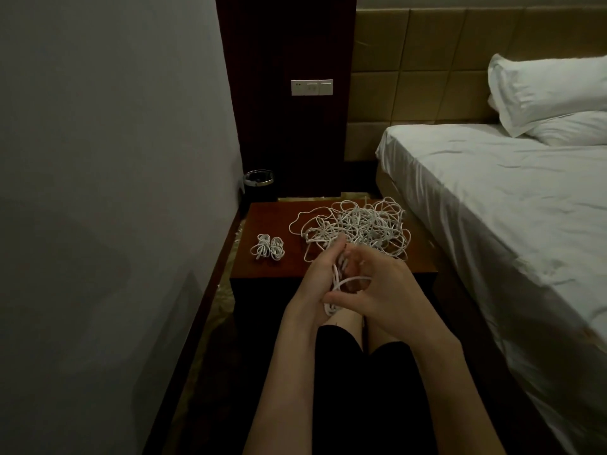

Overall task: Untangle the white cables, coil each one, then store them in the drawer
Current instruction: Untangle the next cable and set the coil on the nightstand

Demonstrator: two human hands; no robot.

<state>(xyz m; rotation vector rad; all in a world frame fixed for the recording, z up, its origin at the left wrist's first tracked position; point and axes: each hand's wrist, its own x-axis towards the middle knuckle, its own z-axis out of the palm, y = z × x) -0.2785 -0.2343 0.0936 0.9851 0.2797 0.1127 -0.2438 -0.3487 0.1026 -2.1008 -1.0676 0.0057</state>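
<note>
Coiling one cable in hand, with the tangle just beyond the fingers.

The left hand (320, 274) has its fingers curled round a bundle of cable loops (335, 290) whose long axis runs near to far, its lower end hanging out below the palm. The right hand (377, 287) is close against it, fingers bent, pinching a strand that arcs across the bundle, as if wrapping it. The tangle (361, 224) lies on the table (272, 274) just beyond the fingertips, a little right, and strands seem to run from it into the hands. Two finished coils (267, 247) sit far-left of the left hand. No drawer is visible.
</note>
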